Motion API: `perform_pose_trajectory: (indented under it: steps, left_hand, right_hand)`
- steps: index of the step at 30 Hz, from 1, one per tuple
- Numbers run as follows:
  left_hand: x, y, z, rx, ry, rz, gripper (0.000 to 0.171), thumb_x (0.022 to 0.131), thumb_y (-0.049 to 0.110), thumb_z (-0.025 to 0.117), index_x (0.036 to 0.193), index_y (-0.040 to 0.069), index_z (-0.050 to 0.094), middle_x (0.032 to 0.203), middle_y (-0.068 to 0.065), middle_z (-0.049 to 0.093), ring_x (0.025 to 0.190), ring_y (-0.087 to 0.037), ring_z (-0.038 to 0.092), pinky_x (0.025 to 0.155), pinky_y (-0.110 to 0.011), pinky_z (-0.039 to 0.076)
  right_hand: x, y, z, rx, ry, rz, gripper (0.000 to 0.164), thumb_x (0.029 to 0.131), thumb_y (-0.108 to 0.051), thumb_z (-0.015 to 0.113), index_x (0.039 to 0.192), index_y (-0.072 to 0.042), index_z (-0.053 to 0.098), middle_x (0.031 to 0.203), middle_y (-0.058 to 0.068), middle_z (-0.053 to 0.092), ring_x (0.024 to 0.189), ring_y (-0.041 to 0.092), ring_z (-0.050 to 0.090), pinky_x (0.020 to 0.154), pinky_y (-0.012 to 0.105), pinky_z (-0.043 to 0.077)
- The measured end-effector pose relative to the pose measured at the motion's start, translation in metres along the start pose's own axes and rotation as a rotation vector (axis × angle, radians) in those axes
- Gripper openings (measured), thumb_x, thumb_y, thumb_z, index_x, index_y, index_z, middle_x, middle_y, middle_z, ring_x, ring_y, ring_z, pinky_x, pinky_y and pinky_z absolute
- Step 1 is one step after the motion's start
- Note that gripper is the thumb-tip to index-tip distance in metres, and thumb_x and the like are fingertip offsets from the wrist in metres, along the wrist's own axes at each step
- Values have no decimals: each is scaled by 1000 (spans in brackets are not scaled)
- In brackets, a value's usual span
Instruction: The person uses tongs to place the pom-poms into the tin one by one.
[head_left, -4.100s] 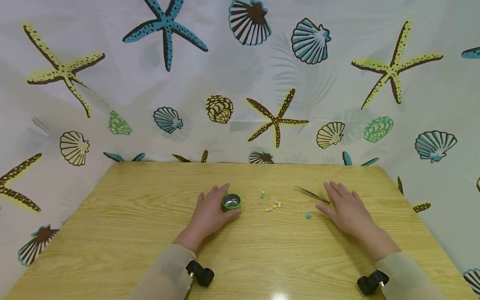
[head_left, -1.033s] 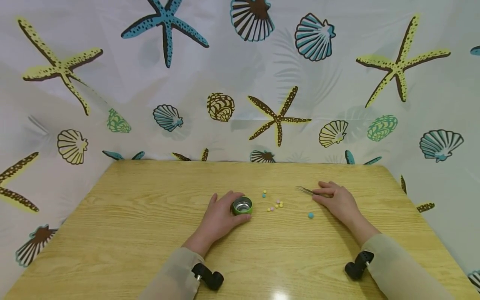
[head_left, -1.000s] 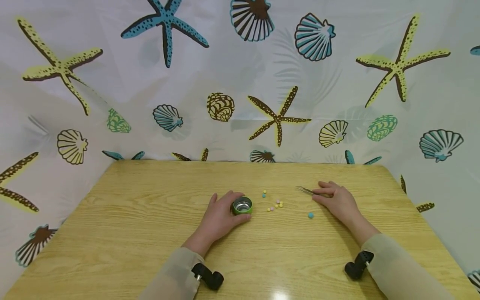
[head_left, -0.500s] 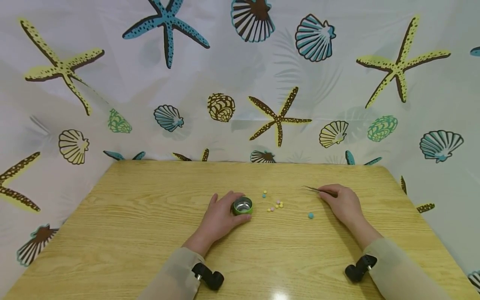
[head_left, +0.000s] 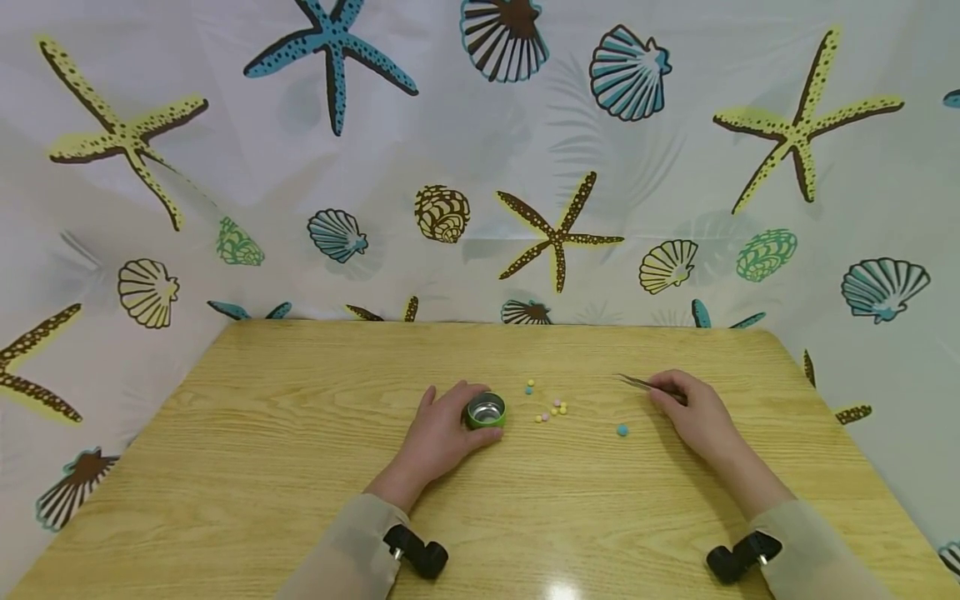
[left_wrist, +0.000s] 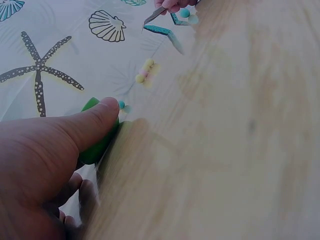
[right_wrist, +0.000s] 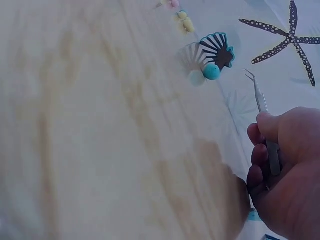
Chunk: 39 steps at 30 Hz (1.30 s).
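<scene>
My left hand point(head_left: 438, 433) curls round a small green cup point(head_left: 486, 410) with a shiny metal inside, standing on the table. In the left wrist view the thumb point(left_wrist: 95, 122) lies against the green cup point(left_wrist: 95, 150). My right hand point(head_left: 693, 412) pinches a pair of curved-tip tweezers point(head_left: 636, 382), whose points face left. The right wrist view shows the tweezers point(right_wrist: 261, 100) between thumb and fingers, their fine tips slightly apart with nothing between them. A larger blue ball point(head_left: 622, 430) lies in front of the tweezers. Several small yellow and pink balls point(head_left: 555, 411) lie between the hands.
Behind the pink and yellow balls lie a small yellow ball point(head_left: 531, 382) and a small blue ball point(head_left: 528, 391). The wooden table point(head_left: 300, 467) runs back to a white cloth point(head_left: 420, 142) printed with starfish and shells.
The left hand has closed round the cup and shifted it right. My right hand, open at first, has taken hold of the tweezers and drawn them slightly right. The balls stay in place.
</scene>
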<state>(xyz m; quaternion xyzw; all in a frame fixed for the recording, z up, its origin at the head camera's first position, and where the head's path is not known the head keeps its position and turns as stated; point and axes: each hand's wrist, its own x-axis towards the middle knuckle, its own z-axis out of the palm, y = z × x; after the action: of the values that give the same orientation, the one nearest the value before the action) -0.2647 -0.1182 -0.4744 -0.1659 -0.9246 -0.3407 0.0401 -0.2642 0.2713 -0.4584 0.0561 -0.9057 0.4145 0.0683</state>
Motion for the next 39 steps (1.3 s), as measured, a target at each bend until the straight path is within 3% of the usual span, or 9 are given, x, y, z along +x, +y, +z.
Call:
perform_pose_trajectory:
  steps: [6, 16, 22, 30, 39]
  left_hand:
    - [-1, 0, 0, 2, -5, 0, 66, 93, 32, 93, 148, 6, 67, 149, -17, 67, 154, -40, 48, 134, -64, 11]
    - [-1, 1, 0, 0, -7, -3, 67, 93, 31, 93, 148, 6, 66, 149, -17, 67, 155, -41, 48, 135, -62, 10]
    - [-2, 0, 0, 1, -9, -2, 67, 93, 32, 93, 148, 6, 66, 150, -17, 67, 155, -41, 47, 135, -63, 9]
    - [0, 0, 1, 7, -4, 1, 67, 93, 32, 93, 149, 6, 66, 150, -17, 67, 155, -40, 47, 135, -63, 9]
    - [0, 1, 0, 6, -5, -2, 67, 93, 32, 93, 149, 6, 66, 150, -17, 67, 155, -40, 47, 135, -63, 9]
  right_hand:
    - [-9, -1, -5, 24, -50, 13, 28, 117, -20, 61, 136, -2, 68, 132, 18, 71, 118, 32, 64, 101, 48, 52]
    - [-17, 3, -11, 46, -82, 25, 37, 118, -26, 59, 145, -3, 67, 140, 18, 69, 125, 31, 65, 98, 32, 54]
    - [-19, 8, -12, 51, -70, 36, 37, 115, -30, 66, 141, -6, 72, 136, 16, 71, 115, 26, 66, 89, 24, 55]
    - [-22, 14, -17, 50, -71, 22, 30, 110, -32, 73, 131, -11, 79, 124, 9, 76, 102, 22, 67, 82, 26, 56]
    - [-21, 18, -24, 91, -159, 8, 28, 108, -26, 76, 129, -8, 79, 125, 8, 75, 102, 19, 63, 82, 24, 53]
